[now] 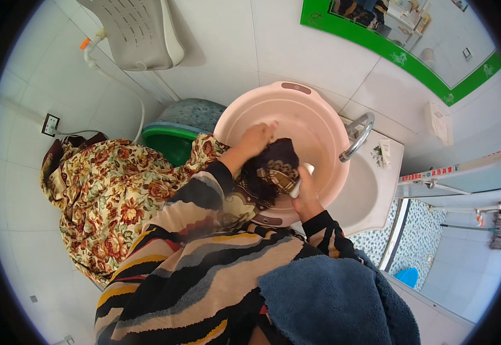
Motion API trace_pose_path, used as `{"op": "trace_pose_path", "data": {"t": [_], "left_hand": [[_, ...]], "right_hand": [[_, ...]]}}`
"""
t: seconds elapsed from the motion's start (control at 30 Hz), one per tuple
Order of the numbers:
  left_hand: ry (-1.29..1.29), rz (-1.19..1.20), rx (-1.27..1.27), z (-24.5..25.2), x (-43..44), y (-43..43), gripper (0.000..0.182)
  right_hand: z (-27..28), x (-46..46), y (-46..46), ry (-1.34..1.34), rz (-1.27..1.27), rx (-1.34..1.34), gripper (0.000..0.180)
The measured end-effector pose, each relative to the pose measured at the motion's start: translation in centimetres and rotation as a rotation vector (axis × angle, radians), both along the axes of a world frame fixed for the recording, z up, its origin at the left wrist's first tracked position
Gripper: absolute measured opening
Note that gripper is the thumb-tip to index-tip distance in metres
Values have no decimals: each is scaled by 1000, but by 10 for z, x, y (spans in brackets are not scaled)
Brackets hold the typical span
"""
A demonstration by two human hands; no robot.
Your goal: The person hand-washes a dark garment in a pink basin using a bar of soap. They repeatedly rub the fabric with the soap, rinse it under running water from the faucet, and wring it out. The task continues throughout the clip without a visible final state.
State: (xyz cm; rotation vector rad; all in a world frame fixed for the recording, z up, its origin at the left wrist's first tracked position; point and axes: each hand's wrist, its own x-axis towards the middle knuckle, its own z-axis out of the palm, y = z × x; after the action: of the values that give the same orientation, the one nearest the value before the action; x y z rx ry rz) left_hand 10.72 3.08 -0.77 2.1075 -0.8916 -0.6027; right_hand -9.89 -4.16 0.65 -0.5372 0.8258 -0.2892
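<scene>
A pink plastic basin rests over the sink. Inside its near left part lies a dark cloth with a plaid, scalloped pattern, which continues over the rim into a large floral fabric at the left. My left hand is above the cloth's upper left edge, fingers partly curled; whether it grips anything is unclear. At the cloth's right edge, my right hand holds a white bar, which looks like soap. Part of the bar is hidden by the fingers.
A chrome faucet curves towards the basin's right rim, above the white sink. A white tube lies on the counter. Behind the floral fabric stands a green basin. A blue towel hangs in front of my body.
</scene>
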Motion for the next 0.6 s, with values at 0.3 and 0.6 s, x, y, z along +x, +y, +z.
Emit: {"op": "trace_pose_path", "data": {"t": [0.3, 0.6], "left_hand": [[29, -107, 428, -2, -28, -5, 88], [-25, -234, 483, 10, -41, -8, 66]], "right_hand": [[-35, -7, -33, 236, -157, -187, 34], [-28, 2, -32, 493, 36, -464, 51]]}}
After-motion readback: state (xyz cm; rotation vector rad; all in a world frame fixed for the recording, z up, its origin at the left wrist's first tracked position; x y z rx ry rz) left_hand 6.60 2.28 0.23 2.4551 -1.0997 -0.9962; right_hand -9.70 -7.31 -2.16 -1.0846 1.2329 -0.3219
